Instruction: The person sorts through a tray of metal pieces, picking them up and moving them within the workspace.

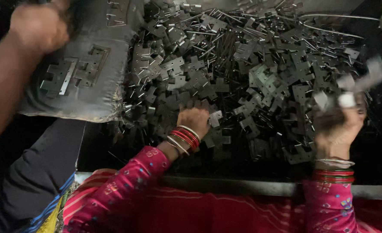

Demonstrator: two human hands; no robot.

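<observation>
A large heap of flat dark metal plates (242, 73), notched like hinge leaves, fills a dark bin. My left hand (194, 121), with red and silver bangles at the wrist, rests fingers-down in the near part of the heap and closes around some plates. My right hand (339, 123) is raised over the right side of the heap and holds a few plates (363, 80), which are blurred by motion.
Another person's arm and fist (38, 26) reach in at the top left over a grey padded block (87, 73) with a joined hinge piece (70, 73) lying on it. The bin's metal front edge (242, 186) runs under my wrists.
</observation>
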